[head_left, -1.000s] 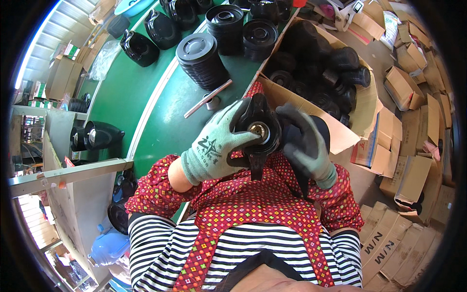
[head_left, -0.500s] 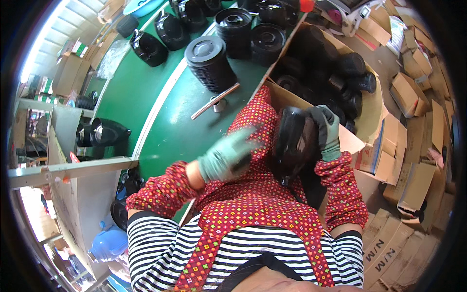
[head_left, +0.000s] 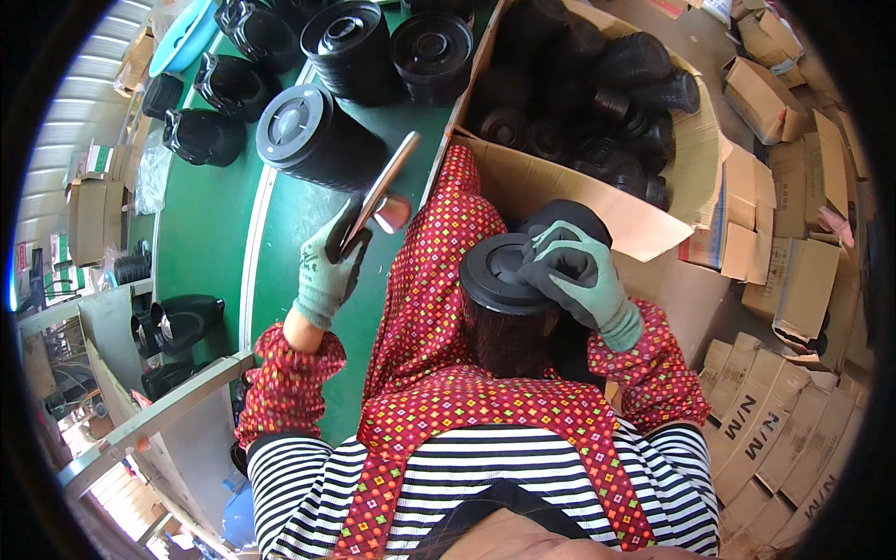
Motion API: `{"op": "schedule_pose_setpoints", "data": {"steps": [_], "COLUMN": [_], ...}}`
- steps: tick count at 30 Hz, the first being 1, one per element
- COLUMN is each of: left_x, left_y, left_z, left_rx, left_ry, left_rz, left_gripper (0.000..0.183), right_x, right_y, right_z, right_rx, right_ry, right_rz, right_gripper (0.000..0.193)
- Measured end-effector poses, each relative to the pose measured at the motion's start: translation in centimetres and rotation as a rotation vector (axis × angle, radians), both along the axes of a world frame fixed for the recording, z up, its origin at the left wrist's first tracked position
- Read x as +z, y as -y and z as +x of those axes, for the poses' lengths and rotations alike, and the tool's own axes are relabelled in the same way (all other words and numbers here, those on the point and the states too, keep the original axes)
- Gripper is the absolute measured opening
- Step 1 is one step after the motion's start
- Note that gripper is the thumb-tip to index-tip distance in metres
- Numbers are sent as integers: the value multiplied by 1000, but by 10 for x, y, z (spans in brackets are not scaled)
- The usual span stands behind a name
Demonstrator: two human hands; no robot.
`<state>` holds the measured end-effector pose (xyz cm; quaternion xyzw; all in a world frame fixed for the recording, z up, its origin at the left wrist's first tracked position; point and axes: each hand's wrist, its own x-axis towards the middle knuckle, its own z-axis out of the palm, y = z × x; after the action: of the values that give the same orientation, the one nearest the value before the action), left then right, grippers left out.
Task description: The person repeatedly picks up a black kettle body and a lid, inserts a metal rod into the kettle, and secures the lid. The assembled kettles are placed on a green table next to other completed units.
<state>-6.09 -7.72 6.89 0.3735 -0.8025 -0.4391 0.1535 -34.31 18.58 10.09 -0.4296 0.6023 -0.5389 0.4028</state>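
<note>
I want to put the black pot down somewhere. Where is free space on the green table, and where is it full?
Bare green table lies left of the white strip, below the black housings, and also between the ribbed pot and the left hand. The far end is crowded with black pots. The cardboard box is full. The right hand grips the lidded pot.

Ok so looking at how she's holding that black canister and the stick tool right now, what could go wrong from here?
The black canister stands on the lap, steadied only by the right hand on its lid, so it could tip or roll off toward the cardboard box. The left hand pinches the flat stick tool by its low end; it might slip from the glove or swing against the ribbed black drum.
</note>
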Motion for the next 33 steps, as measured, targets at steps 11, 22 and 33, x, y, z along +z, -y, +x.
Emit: {"op": "schedule_pose_setpoints", "data": {"steps": [11,22,33], "left_x": [169,125,117], "left_y": [-54,-109,-146], "left_z": [-103,-155,-161], "left_rx": [-527,-808,-839], "left_ry": [-110,-292,-210], "left_rz": [1,-137,-236], "left_gripper": [50,50,49], "right_x": [21,-40,-22], "right_y": [116,128,113], "right_z": [-66,-39,-21], "right_rx": [287,586,641], "right_ry": [-579,136,237], "right_rz": [-363,-474,-479], "right_gripper": [36,41,35]}}
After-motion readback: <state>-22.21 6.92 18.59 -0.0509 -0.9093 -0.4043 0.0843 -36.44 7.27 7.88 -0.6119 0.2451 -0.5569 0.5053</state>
